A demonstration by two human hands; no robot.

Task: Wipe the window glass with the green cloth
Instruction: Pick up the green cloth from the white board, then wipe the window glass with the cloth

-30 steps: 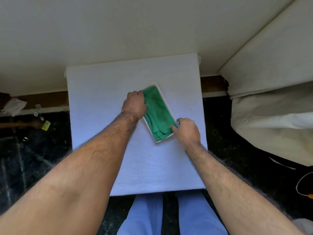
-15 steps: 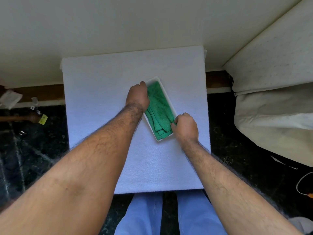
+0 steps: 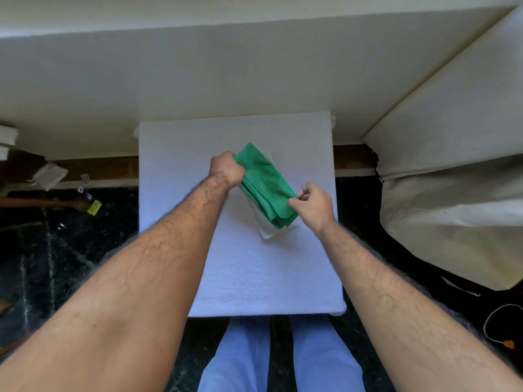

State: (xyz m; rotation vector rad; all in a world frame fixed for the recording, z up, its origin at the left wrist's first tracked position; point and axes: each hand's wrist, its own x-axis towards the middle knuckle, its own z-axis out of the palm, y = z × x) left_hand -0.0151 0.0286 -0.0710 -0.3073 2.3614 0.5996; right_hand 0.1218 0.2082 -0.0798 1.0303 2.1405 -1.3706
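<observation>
head view, green cloth [image 3: 264, 183] held between both hands, left hand [image 3: 227, 168] gripping its far end, right hand [image 3: 312, 206] pinching its near edge

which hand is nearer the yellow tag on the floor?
Left. The left hand grips the far end of the green cloth, on the same side as the yellow tag. The right hand pinches the cloth's near corner, farther across the white pad.

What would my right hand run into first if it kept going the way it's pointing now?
The green cloth: the right hand points up-left and already pinches its near corner. Beyond lies the left hand, though depth is unclear.
</observation>
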